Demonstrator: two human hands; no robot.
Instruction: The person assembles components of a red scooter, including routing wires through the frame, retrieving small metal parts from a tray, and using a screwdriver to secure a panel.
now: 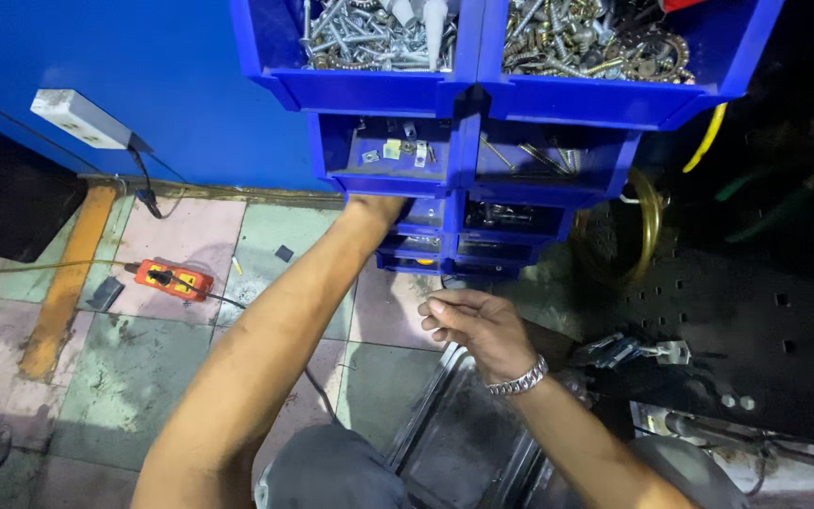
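Observation:
A stack of blue storage bins (468,99) stands in front of me, the top ones full of screws (369,38) and mixed metal hardware (586,38). My left hand (376,209) reaches into a lower bin (426,221); its fingers are hidden inside, so I cannot tell what they hold. My right hand (473,325), with a metal watch (518,380) on the wrist, hovers lower down with fingers loosely curled and nothing visible in them.
A tiled floor (190,311) lies below with an orange power strip (173,280) and cables. A white box (77,118) is fixed to the blue wall. A dark perforated metal panel (737,311) and a coiled hose (647,226) are at right. A dark metal tray (463,434) sits below my right hand.

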